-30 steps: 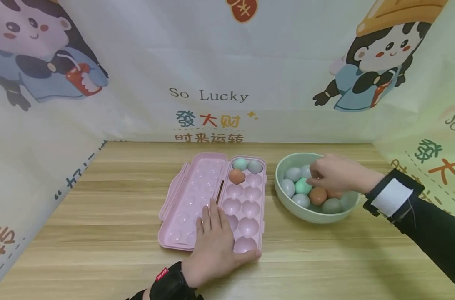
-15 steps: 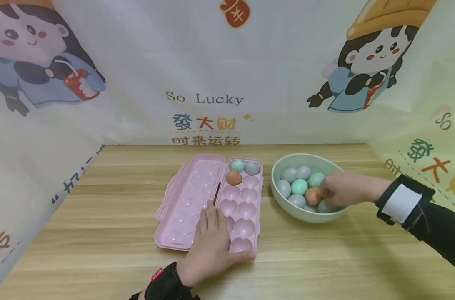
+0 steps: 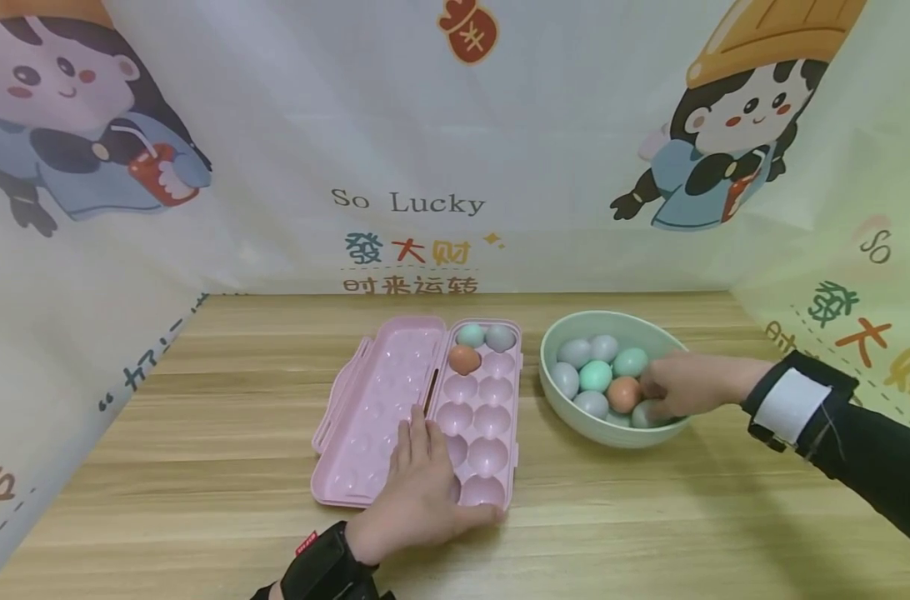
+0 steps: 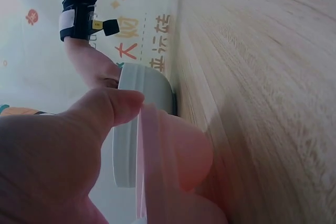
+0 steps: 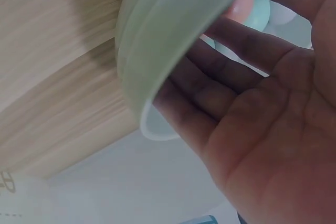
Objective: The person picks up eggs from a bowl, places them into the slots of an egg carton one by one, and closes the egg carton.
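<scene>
Two hands are before us: a right hand (image 3: pixel 683 383) reaches into the green bowl (image 3: pixel 612 434), and a left hand (image 3: pixel 419 506) rests on the pink carton (image 3: pixel 455 418).

We see the right hand's fingers bent down at a grey-green egg (image 3: pixel 643 415) in the bowl's right part; we cannot tell whether they pinch it. Left of them, inside the bowl, we make out a brown egg (image 3: pixel 624 394), two mint eggs (image 3: pixel 595 376) and four bluish-grey eggs (image 3: pixel 575 352). The left hand grips nothing, its fingers straight across the carton, which lies unfolded just left of the bowl. Three more eggs (image 3: pixel 465 360) sit in the carton's far end, about level with the bowl's far rim. Under the bowl we have a wooden table (image 3: pixel 200 425), and behind it a printed backdrop (image 3: pixel 410 100).
</scene>
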`<action>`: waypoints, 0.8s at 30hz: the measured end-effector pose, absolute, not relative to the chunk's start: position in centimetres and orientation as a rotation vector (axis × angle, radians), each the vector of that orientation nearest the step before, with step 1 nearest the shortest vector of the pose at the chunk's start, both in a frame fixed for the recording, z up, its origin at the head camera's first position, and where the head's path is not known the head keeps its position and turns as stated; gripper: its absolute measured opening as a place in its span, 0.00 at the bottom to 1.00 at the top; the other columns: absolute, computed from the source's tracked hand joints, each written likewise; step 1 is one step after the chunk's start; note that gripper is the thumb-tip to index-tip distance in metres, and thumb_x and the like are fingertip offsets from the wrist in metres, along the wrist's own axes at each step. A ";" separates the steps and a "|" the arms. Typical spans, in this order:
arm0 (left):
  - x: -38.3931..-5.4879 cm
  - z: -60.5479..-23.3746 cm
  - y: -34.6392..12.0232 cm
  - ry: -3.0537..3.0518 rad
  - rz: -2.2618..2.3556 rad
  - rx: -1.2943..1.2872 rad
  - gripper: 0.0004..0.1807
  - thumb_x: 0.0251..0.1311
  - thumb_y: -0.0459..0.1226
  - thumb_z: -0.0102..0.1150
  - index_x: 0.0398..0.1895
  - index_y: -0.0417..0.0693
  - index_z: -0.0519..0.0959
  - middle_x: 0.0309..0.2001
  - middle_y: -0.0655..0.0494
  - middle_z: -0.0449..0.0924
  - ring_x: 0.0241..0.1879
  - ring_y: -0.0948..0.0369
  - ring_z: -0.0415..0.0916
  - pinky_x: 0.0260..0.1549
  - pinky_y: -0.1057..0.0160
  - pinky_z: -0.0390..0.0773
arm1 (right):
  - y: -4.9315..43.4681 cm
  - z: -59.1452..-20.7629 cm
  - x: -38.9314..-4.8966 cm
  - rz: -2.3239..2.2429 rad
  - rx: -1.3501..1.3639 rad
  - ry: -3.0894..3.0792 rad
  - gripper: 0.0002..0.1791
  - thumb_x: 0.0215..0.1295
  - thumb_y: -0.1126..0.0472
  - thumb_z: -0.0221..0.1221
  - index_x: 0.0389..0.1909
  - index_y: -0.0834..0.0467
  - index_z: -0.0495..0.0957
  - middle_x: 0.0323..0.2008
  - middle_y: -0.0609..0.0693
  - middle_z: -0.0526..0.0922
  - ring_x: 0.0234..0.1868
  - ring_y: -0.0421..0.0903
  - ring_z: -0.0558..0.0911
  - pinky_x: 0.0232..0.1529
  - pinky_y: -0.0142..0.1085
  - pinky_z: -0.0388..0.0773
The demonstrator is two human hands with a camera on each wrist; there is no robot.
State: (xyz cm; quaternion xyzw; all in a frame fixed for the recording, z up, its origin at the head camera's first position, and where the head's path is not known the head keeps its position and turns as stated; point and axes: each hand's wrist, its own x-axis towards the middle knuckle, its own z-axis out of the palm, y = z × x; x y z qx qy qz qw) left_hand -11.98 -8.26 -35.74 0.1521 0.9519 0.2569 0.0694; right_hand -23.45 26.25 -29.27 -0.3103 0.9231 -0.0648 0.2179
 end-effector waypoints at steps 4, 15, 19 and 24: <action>-11.9 -35.7 -8.3 2.861 0.774 0.461 0.69 0.43 0.65 0.64 0.67 0.18 0.43 0.68 0.23 0.26 0.67 0.32 0.25 0.63 0.41 0.40 | 26.0 -29.5 -23.5 -0.173 -0.876 2.550 0.11 0.63 0.57 0.59 0.22 0.52 0.71 0.18 0.40 0.67 0.19 0.36 0.66 0.23 0.30 0.63; -12.0 -35.9 -8.2 2.869 0.791 0.452 0.69 0.43 0.64 0.65 0.69 0.20 0.42 0.68 0.25 0.25 0.67 0.33 0.25 0.63 0.42 0.40 | 25.8 -29.9 -23.4 -0.159 -0.886 2.561 0.10 0.62 0.56 0.59 0.23 0.52 0.71 0.18 0.41 0.66 0.19 0.36 0.66 0.23 0.30 0.62; -11.9 -36.0 -8.1 2.890 0.773 0.478 0.68 0.43 0.64 0.65 0.68 0.20 0.43 0.68 0.24 0.26 0.68 0.33 0.28 0.63 0.44 0.41 | 25.8 -29.7 -23.3 -0.187 -0.876 2.537 0.10 0.62 0.59 0.58 0.22 0.53 0.71 0.18 0.40 0.66 0.19 0.36 0.65 0.23 0.30 0.62; -11.8 -35.8 -8.2 2.913 0.757 0.503 0.68 0.42 0.64 0.65 0.68 0.20 0.44 0.68 0.23 0.27 0.68 0.33 0.31 0.63 0.44 0.42 | 25.8 -29.5 -23.1 -0.231 -0.840 2.509 0.09 0.62 0.60 0.57 0.23 0.53 0.71 0.18 0.41 0.66 0.20 0.37 0.66 0.24 0.30 0.63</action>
